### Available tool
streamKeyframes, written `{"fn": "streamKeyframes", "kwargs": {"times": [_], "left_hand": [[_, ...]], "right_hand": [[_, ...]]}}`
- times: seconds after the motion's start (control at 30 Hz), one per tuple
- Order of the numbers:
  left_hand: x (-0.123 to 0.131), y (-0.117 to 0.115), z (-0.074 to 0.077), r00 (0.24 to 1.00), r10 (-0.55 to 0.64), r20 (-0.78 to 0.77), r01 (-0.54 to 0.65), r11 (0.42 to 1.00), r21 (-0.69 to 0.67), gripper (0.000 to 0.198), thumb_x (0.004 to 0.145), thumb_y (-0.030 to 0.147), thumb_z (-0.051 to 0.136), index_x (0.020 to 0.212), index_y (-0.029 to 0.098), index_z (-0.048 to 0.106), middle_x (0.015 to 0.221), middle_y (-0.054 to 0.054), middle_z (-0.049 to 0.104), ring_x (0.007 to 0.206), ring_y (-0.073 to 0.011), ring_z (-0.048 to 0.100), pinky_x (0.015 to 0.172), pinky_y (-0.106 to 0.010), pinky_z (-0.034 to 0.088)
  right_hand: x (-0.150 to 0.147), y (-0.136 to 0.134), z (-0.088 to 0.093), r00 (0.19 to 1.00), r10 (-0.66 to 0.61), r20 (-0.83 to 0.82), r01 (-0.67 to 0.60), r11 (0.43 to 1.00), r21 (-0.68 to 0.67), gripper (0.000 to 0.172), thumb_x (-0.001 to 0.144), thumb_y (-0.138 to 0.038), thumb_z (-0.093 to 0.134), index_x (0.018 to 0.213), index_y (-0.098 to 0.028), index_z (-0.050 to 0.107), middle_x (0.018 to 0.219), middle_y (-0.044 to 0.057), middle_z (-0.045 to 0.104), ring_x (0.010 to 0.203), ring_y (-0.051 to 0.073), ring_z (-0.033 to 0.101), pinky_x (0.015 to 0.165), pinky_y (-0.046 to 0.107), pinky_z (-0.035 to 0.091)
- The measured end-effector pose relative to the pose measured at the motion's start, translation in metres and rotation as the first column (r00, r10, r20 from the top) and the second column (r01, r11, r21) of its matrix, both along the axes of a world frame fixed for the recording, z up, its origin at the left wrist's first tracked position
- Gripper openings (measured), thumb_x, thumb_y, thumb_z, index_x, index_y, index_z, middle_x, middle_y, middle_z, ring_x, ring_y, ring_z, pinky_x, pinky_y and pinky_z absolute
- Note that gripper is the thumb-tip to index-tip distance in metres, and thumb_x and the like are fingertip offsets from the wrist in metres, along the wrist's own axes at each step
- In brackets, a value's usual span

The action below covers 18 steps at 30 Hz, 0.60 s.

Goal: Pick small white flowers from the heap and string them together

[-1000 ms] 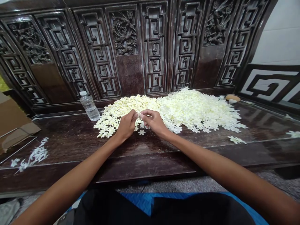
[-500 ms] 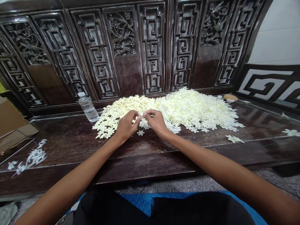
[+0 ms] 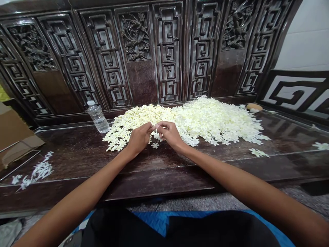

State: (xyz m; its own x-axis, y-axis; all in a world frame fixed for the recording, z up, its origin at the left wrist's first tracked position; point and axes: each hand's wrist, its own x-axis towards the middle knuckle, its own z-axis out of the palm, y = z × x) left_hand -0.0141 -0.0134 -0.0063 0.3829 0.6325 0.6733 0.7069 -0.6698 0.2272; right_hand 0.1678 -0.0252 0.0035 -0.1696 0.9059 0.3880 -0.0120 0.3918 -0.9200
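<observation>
Left hand (image 3: 140, 139) and right hand (image 3: 169, 134) meet at the fingertips beside a heap of small cream-white blossoms (image 3: 213, 120).
Whether either grip holds a blossom is hidden; a brushing wrist could scatter them across the dark polished-wood table (image 3: 154, 171).

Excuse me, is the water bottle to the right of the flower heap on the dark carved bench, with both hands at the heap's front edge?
No: the water bottle stands left of the flower heap, as the head view shows. It is on the dark carved bench, with the left hand and right hand at the heap's front edge.
</observation>
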Motion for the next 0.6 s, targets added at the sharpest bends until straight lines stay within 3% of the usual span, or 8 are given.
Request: {"fn": "streamKeyframes", "kwargs": {"times": [0.33,0.6], "left_hand": [[0.0006,-0.0007,0.0008,1.000,0.023,0.008,-0.023,1.000,-0.020,0.037,0.109,0.046,0.034,0.082,0.023,0.043,0.072,-0.002,0.054,0.062,-0.0178,0.047,0.062,-0.031,0.026],[0.0037,-0.0040,0.0064,0.997,-0.018,0.076,0.031,0.985,-0.170,0.027,0.107,0.043,0.039,0.089,0.023,0.042,0.077,-0.001,0.054,0.069,-0.0185,0.049,0.066,-0.031,0.033]], "right_hand": [[-0.0021,0.0004,-0.0012,0.998,0.059,-0.015,-0.059,0.998,-0.005,0.042,0.086,-0.062,0.070,0.085,-0.020,0.063,0.066,-0.002,0.054,0.056,0.013,0.052,0.050,0.025,0.042],[-0.0030,0.0039,-0.0056,0.998,0.052,-0.030,-0.053,0.999,-0.004,0.029,0.087,-0.048,0.069,0.086,-0.020,0.062,0.074,-0.001,0.057,0.057,0.011,0.053,0.049,0.025,0.044]]}}
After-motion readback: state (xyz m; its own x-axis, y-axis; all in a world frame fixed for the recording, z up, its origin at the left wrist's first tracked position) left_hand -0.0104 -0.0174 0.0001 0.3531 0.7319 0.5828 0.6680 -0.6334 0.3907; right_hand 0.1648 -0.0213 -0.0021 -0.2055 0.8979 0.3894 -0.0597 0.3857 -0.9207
